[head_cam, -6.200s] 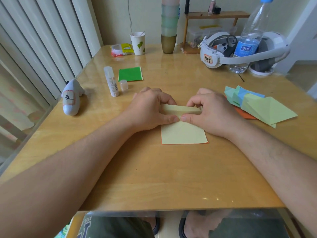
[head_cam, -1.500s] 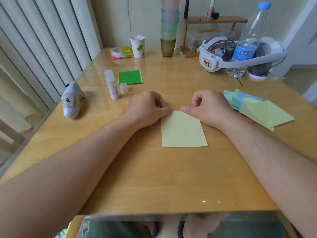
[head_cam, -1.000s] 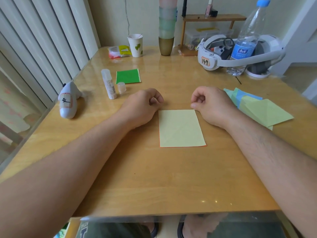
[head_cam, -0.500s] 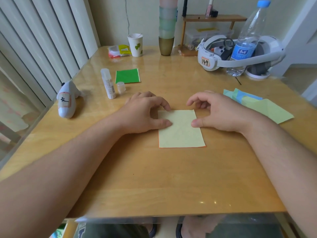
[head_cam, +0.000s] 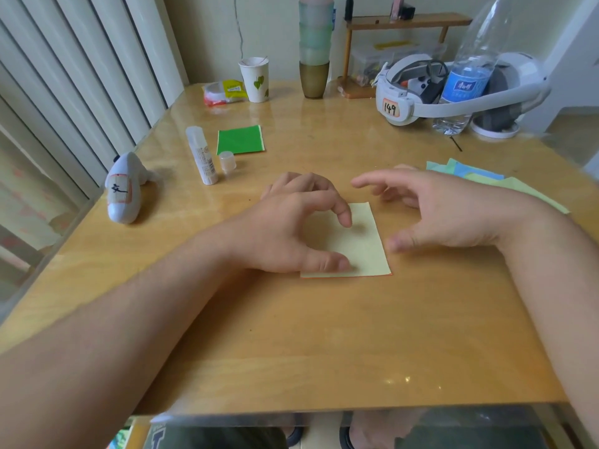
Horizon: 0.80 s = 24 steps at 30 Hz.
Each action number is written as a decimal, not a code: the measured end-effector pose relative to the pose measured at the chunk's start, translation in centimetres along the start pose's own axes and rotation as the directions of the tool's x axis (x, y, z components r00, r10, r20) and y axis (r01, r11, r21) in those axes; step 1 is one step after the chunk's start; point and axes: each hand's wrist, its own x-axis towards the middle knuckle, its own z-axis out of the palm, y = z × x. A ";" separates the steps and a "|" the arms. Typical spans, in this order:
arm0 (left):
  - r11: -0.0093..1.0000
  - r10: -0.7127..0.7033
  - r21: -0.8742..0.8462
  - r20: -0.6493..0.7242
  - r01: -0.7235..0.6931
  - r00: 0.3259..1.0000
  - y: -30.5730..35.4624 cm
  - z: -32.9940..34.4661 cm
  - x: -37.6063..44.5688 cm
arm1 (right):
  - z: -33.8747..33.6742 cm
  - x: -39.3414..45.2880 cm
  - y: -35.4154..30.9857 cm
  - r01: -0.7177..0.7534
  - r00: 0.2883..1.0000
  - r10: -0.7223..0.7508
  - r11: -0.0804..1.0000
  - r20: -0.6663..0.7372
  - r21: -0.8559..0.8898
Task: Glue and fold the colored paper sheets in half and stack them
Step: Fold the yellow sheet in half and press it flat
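Observation:
A folded pale yellow sheet (head_cam: 366, 247) with an orange underside lies flat at the middle of the table. My left hand (head_cam: 291, 228) covers its left half, with the thumb down near the front edge and the index fingertip on the top face. My right hand (head_cam: 447, 215) hovers just right of the sheet with fingers spread and holds nothing; its thumb tip is close to the sheet's right edge. A folded green sheet (head_cam: 240, 140) lies at the back left. Loose colored sheets (head_cam: 479, 178) lie in a pile to the right, partly behind my right hand.
An uncapped glue stick (head_cam: 201, 155) stands beside its cap (head_cam: 227, 161) at the left. A small plush toy (head_cam: 124, 189) lies near the left edge. A paper cup (head_cam: 256, 79), stacked cups (head_cam: 314, 59), a headset (head_cam: 402, 102) and a water bottle (head_cam: 466, 82) line the back.
Both hands finished folding the sheet and drew off its far edge. My left hand has since slid onto the sheet, and my right hand has opened and lifted beside it.

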 end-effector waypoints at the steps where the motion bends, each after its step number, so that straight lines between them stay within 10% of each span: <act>1: 1.000 0.030 0.002 0.004 -0.030 1.000 0.4 0.2 0.0 | 0.0 0.3 0.2 0.022 0.995 -0.017 0.999 -0.096 0.044; 6: 0.988 0.145 0.057 -0.004 -0.145 0.989 1.5 1.7 0.4 | 1.3 3.4 1.4 0.159 0.844 -0.002 0.956 -0.537 0.246; 15: 0.893 0.405 0.151 0.144 -0.424 0.903 3.0 2.7 2.7 | 2.9 4.7 2.3 0.117 0.883 -0.049 0.986 -0.467 0.118; 24: 0.884 0.353 0.229 0.240 -0.407 0.904 5.6 1.1 4.6 | 2.6 4.7 2.6 0.139 0.890 -0.033 0.970 -0.456 0.201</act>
